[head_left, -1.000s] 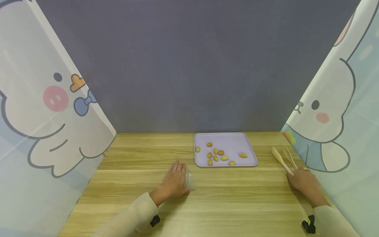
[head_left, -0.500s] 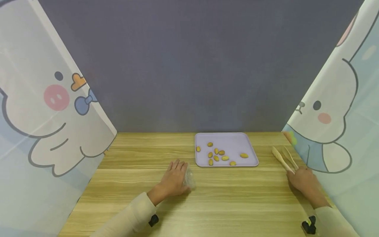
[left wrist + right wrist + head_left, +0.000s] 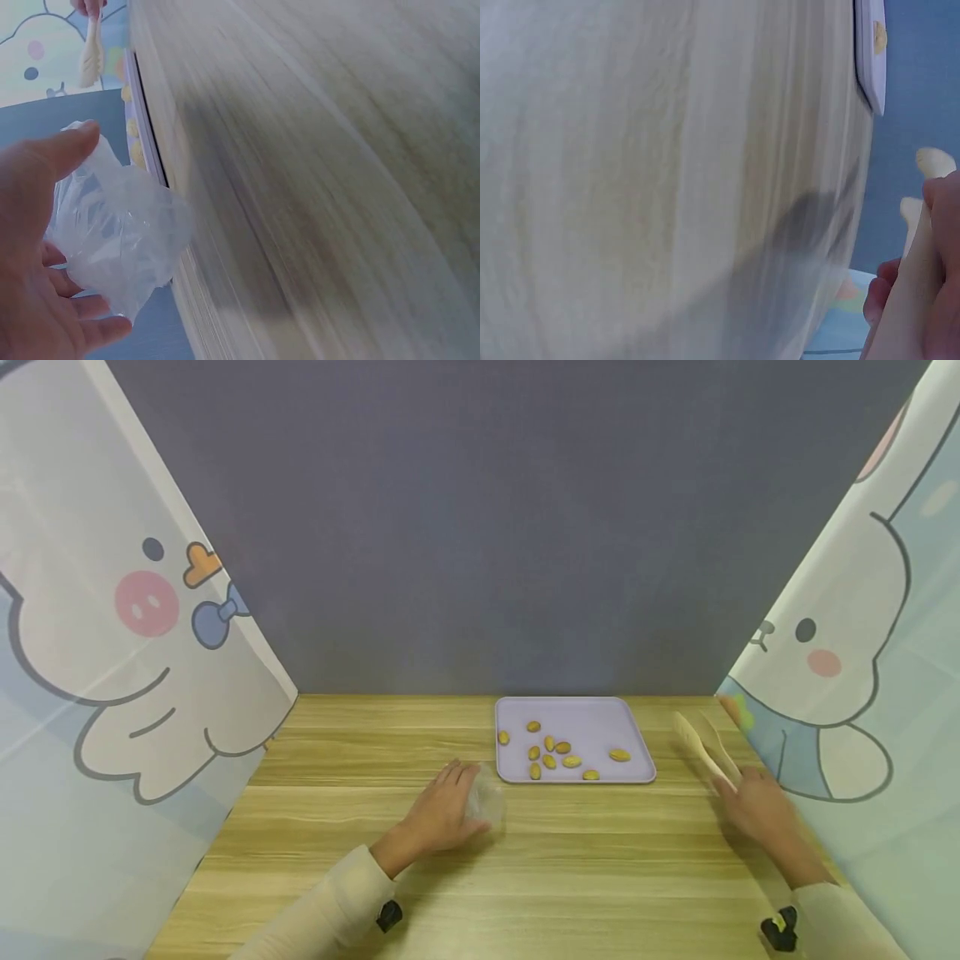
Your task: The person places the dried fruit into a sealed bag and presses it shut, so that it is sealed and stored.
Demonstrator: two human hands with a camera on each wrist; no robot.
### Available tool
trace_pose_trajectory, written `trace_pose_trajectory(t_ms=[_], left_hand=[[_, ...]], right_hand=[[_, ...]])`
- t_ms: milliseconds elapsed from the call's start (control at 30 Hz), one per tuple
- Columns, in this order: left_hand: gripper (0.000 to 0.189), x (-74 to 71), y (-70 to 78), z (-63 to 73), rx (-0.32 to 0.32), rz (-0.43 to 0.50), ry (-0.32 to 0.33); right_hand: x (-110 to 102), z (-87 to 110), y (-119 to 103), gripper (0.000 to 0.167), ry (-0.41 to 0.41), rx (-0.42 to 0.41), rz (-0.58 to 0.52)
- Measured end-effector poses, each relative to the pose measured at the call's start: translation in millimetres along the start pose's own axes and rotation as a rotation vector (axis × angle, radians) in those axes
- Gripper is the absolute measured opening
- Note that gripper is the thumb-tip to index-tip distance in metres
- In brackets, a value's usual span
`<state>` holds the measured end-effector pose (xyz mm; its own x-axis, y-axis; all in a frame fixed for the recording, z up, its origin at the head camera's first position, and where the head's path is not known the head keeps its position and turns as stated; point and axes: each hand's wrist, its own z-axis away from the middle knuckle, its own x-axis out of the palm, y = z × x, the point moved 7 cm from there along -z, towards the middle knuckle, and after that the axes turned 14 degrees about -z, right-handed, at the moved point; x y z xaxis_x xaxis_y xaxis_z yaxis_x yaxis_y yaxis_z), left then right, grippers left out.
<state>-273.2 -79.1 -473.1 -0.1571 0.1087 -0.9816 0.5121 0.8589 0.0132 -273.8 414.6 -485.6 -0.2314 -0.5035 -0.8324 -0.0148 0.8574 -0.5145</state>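
My left hand (image 3: 442, 810) grips a clear, crinkled plastic bag (image 3: 127, 232) between thumb and fingers, just left of and nearer than the tray. In the head view the bag shows as a see-through patch beside the palm. My right hand (image 3: 757, 806), at the right side of the table, holds pale wooden-looking tongs (image 3: 697, 742). Their two arms stand apart and point forward and left, with nothing between the tips. Several small yellow-brown nut-like pieces (image 3: 572, 762) lie scattered on the lilac tray (image 3: 592, 718). In the right wrist view the hand covers part of the tongs (image 3: 911, 300).
The wood-grain table (image 3: 585, 868) ends at a dark grey wall (image 3: 495, 527) behind the tray. Cartoon-printed panels flank it, one at the left (image 3: 187, 710) and one at the right (image 3: 840, 685), close to the right hand.
The tongs have risen off the table in my right hand and swung a little left, their tips farther forward. My left hand with the bag has shifted slightly right.
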Motion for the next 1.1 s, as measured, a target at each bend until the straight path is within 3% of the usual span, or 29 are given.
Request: trace_pose_trajectory(t_ms=[200, 633, 1100], left_hand=[[0.089, -2.1, -0.8, -2.8, -0.007, 0.096, 0.006], [0.088, 6.3, -11.2, -5.8, -0.108, 0.438, 0.011], [0.091, 18.8, -12.4, -5.6, -0.112, 0.531, 0.01]], right_hand=[[0, -0.9, -22, 0.065, 0.035, -0.088, 0.022], [11, -3.2, -46, 0.063, -0.065, -0.112, -0.035], [20, -0.8, -60, 0.05, -0.11, -0.259, -0.002]])
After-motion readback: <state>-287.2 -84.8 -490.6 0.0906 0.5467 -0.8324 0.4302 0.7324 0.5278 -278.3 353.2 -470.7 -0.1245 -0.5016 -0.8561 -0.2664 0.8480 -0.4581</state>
